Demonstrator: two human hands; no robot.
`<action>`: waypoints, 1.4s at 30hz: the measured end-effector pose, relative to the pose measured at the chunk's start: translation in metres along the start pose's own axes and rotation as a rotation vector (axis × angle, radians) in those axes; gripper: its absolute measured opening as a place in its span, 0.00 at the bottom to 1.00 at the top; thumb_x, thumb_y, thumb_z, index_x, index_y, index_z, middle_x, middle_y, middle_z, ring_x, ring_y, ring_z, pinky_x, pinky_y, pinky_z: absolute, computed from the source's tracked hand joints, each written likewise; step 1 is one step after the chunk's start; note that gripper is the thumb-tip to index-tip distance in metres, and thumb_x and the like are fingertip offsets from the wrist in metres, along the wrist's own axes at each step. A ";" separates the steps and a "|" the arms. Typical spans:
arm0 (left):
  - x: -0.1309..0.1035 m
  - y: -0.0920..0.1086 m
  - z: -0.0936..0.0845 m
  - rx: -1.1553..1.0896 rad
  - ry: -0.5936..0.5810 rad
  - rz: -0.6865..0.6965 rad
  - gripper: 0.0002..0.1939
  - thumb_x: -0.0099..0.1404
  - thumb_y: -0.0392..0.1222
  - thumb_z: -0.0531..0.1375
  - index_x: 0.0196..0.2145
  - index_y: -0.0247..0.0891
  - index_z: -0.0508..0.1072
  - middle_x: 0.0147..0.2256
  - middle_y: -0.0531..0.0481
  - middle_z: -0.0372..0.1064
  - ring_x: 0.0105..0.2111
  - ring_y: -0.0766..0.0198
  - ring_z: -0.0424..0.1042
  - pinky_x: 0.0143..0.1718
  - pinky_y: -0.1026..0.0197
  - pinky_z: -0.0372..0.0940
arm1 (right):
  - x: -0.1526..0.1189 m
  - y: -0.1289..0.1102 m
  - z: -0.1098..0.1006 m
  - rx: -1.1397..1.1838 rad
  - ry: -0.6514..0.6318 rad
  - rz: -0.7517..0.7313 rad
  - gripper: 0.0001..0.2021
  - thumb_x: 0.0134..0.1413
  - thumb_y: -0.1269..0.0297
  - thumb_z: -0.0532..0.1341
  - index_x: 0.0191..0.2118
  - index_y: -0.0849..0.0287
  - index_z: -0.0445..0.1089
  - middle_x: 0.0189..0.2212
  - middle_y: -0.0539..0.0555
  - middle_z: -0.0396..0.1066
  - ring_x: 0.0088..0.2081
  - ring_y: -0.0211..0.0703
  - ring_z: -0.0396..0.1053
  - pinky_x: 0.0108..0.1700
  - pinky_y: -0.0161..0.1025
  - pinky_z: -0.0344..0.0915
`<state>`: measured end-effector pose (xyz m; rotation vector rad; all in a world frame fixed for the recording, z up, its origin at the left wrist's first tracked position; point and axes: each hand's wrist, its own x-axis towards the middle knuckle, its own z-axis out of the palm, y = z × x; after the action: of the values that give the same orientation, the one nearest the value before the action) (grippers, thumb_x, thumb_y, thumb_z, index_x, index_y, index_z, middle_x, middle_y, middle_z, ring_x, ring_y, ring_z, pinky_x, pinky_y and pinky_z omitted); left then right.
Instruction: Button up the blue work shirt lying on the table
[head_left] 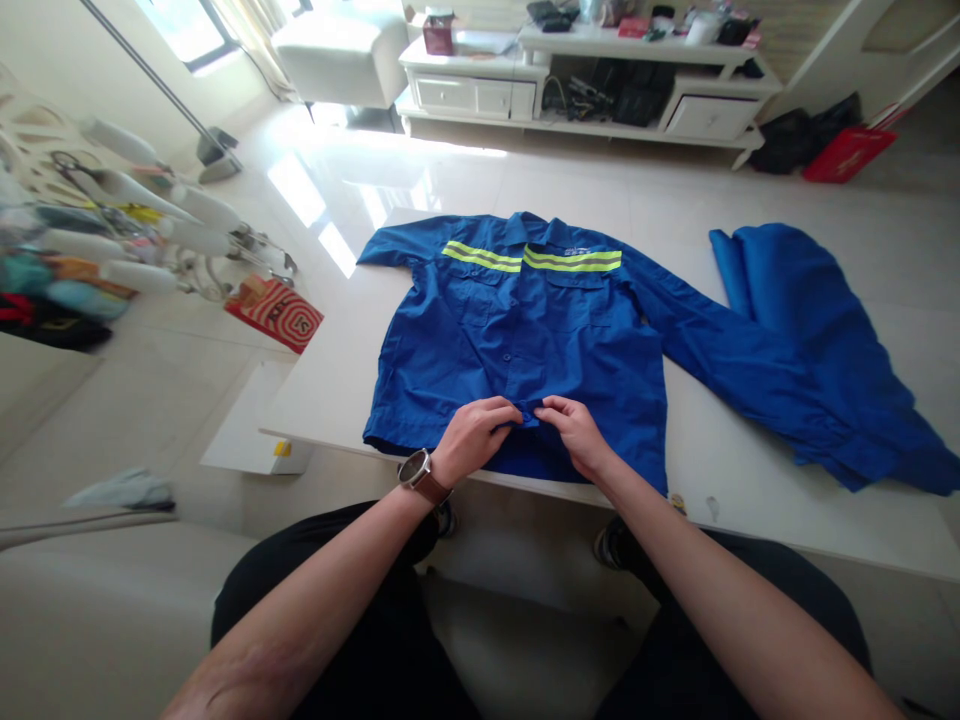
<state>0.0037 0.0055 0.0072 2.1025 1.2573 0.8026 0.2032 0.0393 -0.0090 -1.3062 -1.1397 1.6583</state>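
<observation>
A blue work jacket with yellow-and-grey reflective strips across the chest lies front up on a white table, collar away from me. My left hand, with a watch on its wrist, pinches the jacket's bottom front edge near the button placket. Just to its right, my right hand pinches the same hem, thumb against fingers. A little fabric is raised between the two hands. One jacket sleeve stretches right, the other is bent at the upper left.
More folded blue cloth lies at the table's right, partly under the sleeve. A red-patterned paper bag is by the table's left edge. Beyond stands a white TV cabinet with clutter on it. A red bag sits on the floor.
</observation>
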 end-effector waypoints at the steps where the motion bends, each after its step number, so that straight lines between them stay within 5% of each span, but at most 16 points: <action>1: 0.000 0.000 0.000 0.000 0.009 0.002 0.14 0.69 0.32 0.57 0.46 0.43 0.79 0.44 0.49 0.77 0.44 0.62 0.76 0.48 0.62 0.68 | 0.000 0.000 0.000 -0.005 -0.005 -0.008 0.12 0.40 0.55 0.70 0.27 0.58 0.74 0.27 0.49 0.73 0.31 0.39 0.66 0.39 0.36 0.62; 10: -0.001 -0.001 0.004 -0.001 0.053 0.022 0.12 0.70 0.35 0.58 0.43 0.44 0.82 0.43 0.47 0.79 0.42 0.62 0.77 0.47 0.60 0.71 | 0.002 0.005 -0.001 -0.076 0.030 -0.043 0.14 0.39 0.53 0.70 0.26 0.58 0.72 0.24 0.47 0.70 0.29 0.38 0.64 0.35 0.36 0.61; 17: -0.001 -0.001 0.003 0.073 0.021 0.016 0.12 0.67 0.34 0.60 0.42 0.43 0.81 0.42 0.48 0.79 0.42 0.60 0.76 0.47 0.58 0.69 | 0.001 0.007 0.000 -0.173 -0.066 -0.039 0.17 0.38 0.51 0.71 0.26 0.58 0.70 0.22 0.46 0.66 0.26 0.36 0.60 0.30 0.35 0.58; 21: 0.000 0.003 0.003 0.064 0.022 0.013 0.09 0.65 0.41 0.64 0.42 0.42 0.81 0.41 0.47 0.78 0.41 0.59 0.76 0.46 0.57 0.69 | 0.001 0.007 0.000 -0.191 -0.045 -0.076 0.16 0.40 0.51 0.70 0.25 0.58 0.69 0.22 0.45 0.65 0.27 0.36 0.60 0.31 0.35 0.57; 29: 0.004 0.002 0.006 -0.184 0.088 -0.239 0.07 0.63 0.39 0.66 0.41 0.41 0.79 0.39 0.51 0.80 0.40 0.60 0.78 0.46 0.59 0.70 | 0.000 0.010 0.001 -0.217 -0.035 -0.125 0.15 0.42 0.52 0.70 0.28 0.58 0.71 0.23 0.47 0.68 0.27 0.38 0.62 0.33 0.37 0.60; 38: 0.004 0.000 0.009 -0.175 0.146 -0.288 0.05 0.62 0.36 0.67 0.36 0.40 0.82 0.37 0.50 0.81 0.38 0.60 0.79 0.46 0.60 0.71 | -0.007 0.005 0.000 -0.383 -0.032 -0.321 0.13 0.57 0.54 0.62 0.33 0.58 0.76 0.28 0.50 0.72 0.31 0.39 0.67 0.35 0.36 0.62; 42: 0.005 0.003 0.009 -0.174 0.155 -0.287 0.04 0.62 0.36 0.67 0.35 0.40 0.82 0.36 0.51 0.81 0.37 0.61 0.79 0.45 0.61 0.71 | -0.004 0.001 -0.001 -0.284 -0.073 -0.226 0.17 0.56 0.50 0.62 0.29 0.58 0.76 0.24 0.50 0.70 0.28 0.39 0.65 0.33 0.37 0.61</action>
<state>0.0134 0.0073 0.0042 1.7011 1.4723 0.9209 0.2052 0.0351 -0.0088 -1.2394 -1.5512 1.4263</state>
